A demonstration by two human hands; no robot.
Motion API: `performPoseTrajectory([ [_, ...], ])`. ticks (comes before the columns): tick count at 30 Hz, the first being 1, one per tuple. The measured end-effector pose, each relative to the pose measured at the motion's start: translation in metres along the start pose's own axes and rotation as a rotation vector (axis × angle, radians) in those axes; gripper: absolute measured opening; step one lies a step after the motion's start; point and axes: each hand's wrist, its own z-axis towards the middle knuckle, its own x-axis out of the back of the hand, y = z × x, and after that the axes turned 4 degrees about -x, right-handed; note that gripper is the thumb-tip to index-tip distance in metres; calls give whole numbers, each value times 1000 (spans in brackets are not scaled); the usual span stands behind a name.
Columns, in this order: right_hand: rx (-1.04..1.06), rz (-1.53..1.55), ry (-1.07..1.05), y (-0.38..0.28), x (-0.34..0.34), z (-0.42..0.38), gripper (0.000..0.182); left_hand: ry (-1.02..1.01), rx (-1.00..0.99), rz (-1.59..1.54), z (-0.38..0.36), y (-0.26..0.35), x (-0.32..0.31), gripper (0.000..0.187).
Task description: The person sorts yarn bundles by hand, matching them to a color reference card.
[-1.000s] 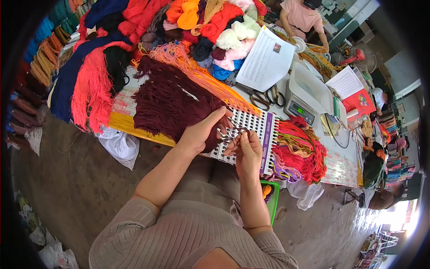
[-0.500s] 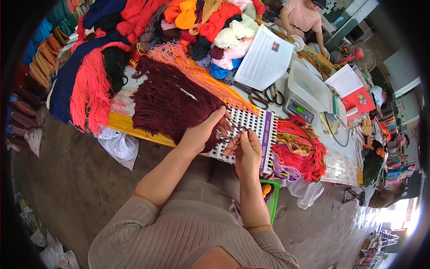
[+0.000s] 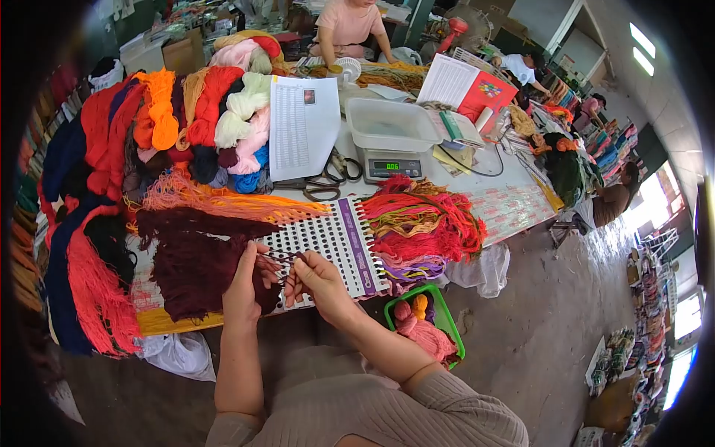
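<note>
Maroon yarn (image 3: 195, 262) is lying in a thick bundle across the near edge of the bench (image 3: 514, 203), its cut ends reaching a white board (image 3: 322, 242) punched with rows of holes. The left hand (image 3: 244, 287) is resting on the bundle with fingers curled, pinching a few dark strands, while the right hand (image 3: 316, 277) is closing thumb and fingertips on the same strands just above the board's near edge. The yarn is looking soft, light and limp, likely to slip or fray, so it is probably best gripped close to the ends, where both hands are meeting. Bright red, pink and yellow yarn (image 3: 421, 223) is spilling off the board's far side, beside a digital scale (image 3: 391, 138), a printed sheet (image 3: 302, 125) and scissors (image 3: 328, 175). A green tray (image 3: 447, 322) is sitting below the bench edge. Which hole the strands are entering is hard to make out, and the fingertips are partly hiding them.
</note>
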Motion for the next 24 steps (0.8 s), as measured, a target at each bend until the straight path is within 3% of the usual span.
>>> performPoseTrajectory([
  [12, -12, -12, 56, 1, -1, 2, 21, 17, 53, -34, 1, -2, 2, 31],
  [24, 40, -65, 74, 8, -1, 4, 23, -101, 22, -131, 2, -2, 7, 29],
])
